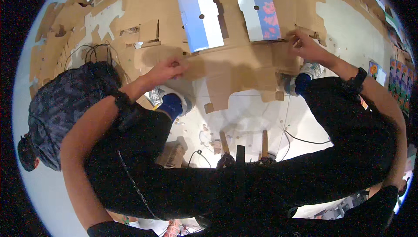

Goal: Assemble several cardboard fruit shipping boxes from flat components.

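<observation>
Both my hands hover low over flattened brown cardboard (237,63) on the floor. My left hand (167,70) is left of its near flap, fingers loosely bent and apart, with nothing visible in them. Over the right end of the same cardboard, my right hand (306,47) has its fingers bent and spread, also with nothing visible in them. Between the hands, two printed panels, a left one (198,19) in white and blue and a right one (259,13) with pink patches, run away from me. Each has a small round hole.
A dark patterned backpack (74,100) rests at my left. My shoes, the left one (185,102) and the right one (312,69), stand beside the near flap. A black cable (307,141) and small scraps (204,128) lie on the pale tiles. Printed packages (399,78) stand at far right.
</observation>
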Available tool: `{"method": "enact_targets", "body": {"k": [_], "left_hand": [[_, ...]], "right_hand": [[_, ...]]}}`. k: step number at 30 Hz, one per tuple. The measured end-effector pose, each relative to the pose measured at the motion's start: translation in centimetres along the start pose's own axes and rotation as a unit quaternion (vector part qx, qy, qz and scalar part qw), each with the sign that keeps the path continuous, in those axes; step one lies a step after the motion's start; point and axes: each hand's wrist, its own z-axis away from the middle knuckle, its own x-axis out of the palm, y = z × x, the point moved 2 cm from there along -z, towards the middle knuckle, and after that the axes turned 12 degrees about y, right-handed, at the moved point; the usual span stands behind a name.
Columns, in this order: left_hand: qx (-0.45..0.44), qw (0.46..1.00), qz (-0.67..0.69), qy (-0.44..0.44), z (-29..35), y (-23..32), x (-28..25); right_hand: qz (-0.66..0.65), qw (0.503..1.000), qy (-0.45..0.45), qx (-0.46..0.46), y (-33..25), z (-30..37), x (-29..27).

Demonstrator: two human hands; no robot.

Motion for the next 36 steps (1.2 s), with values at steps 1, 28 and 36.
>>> {"method": "enact_targets", "body": {"k": [1, 28, 36], "left_hand": [[0.002, 1.0, 0.006, -0.021, 0.0, 0.4, 0.4], [0.173, 0.978, -0.02, 0.116, 2.1, 7.8, 4.4], [0.22, 0.943, -0.199, 0.15, 1.8, 10.6, 3.3]], "right_hand": [[-0.058, 0.998, -0.033, 0.015, -0.3, 0.2, 0.0], [0.066, 0.996, 0.042, -0.05, -8.3, 0.4, 2.4], [0.214, 0.965, 0.107, -0.111, -9.8, -1.7, 1.8]]}}
